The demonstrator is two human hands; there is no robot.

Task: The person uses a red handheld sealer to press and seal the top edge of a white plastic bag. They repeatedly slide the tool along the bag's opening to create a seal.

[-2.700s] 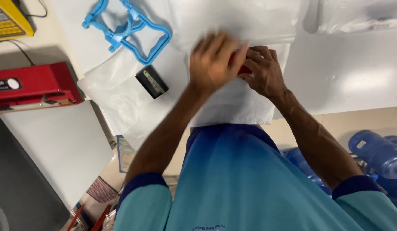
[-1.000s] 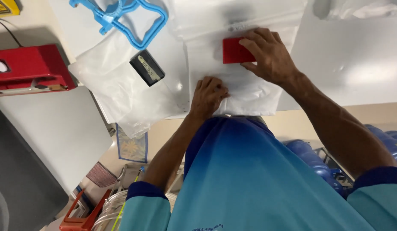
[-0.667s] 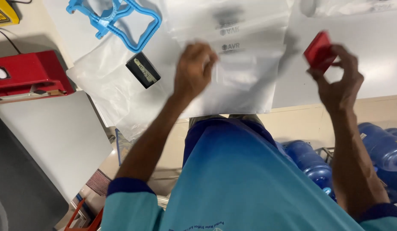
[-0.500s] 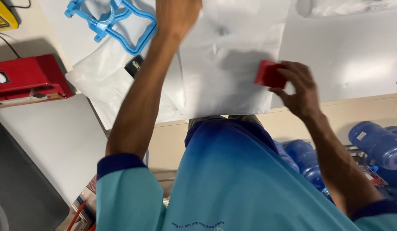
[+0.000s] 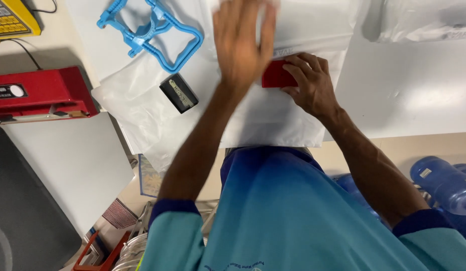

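Observation:
My right hand grips a small red block and presses it onto a white plastic bag lying flat on the white table. My left hand is stretched out over the far end of the same bag, fingers spread and blurred, palm down. Whether it touches the bag I cannot tell. More white bags lie fanned out to the left under the top one.
A small black box rests on the bags at left. A blue plastic frame lies beyond it. A red device and a yellow device stand at far left. Blue water bottles sit below the table's right edge.
My right hand has carried the red block from the bag's right side to its upper middle. My left hand has come back down from the far edge over the bag.

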